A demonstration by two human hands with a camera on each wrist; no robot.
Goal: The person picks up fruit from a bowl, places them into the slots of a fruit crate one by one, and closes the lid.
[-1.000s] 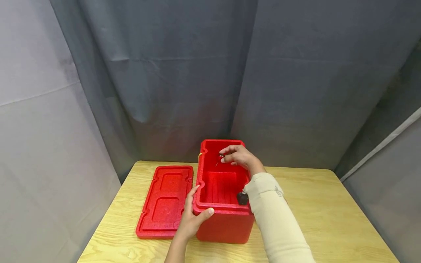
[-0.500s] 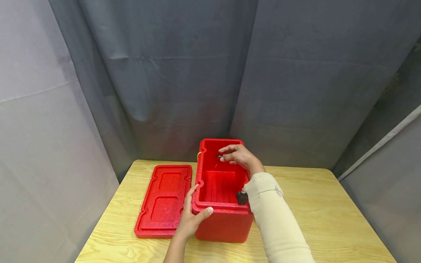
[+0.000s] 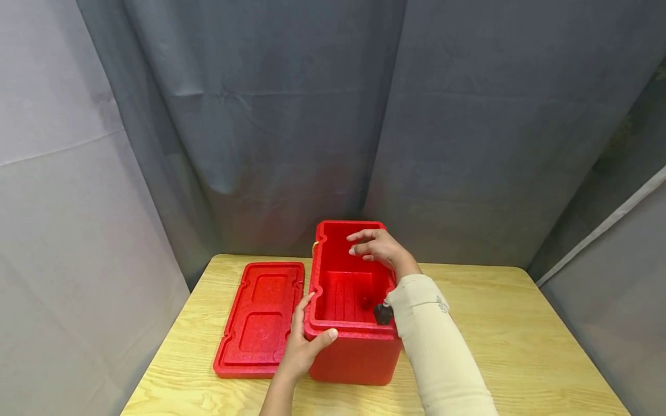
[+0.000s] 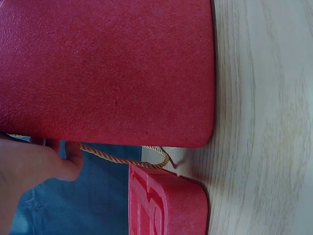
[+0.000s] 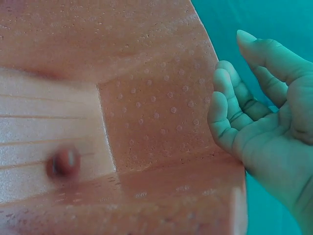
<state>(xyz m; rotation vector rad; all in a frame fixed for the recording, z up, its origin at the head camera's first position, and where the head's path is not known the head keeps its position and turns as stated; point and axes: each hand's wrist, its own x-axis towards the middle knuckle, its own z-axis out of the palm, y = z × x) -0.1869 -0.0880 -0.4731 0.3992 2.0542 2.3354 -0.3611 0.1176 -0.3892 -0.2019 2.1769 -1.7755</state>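
A tall red foam box (image 3: 354, 359) stands without its lid on the table. My left hand (image 3: 299, 352) rests against its near left corner, thumb on the front face and straight fingers along the left side. Over the box's far part hovers my right hand (image 3: 382, 247), fingers relaxed and apart, holding nothing. Below it, on the box's ribbed floor, is a small round shiny dark-red fruit, probably a cherry (image 5: 63, 164), blurred in the right wrist view and dim in the head view.
The red lid (image 3: 262, 318) lies left of the box. A golden rope handle (image 4: 117, 159) hangs at the box's left side. A black knob-like piece (image 3: 383, 314) is at my right sleeve. Grey curtains surround the wooden table (image 3: 499, 329).
My right hand held the small dark fruit by its upper end, with a thin stem pointing down; it has let go, and the fruit has dropped inside the box. My left hand stayed put.
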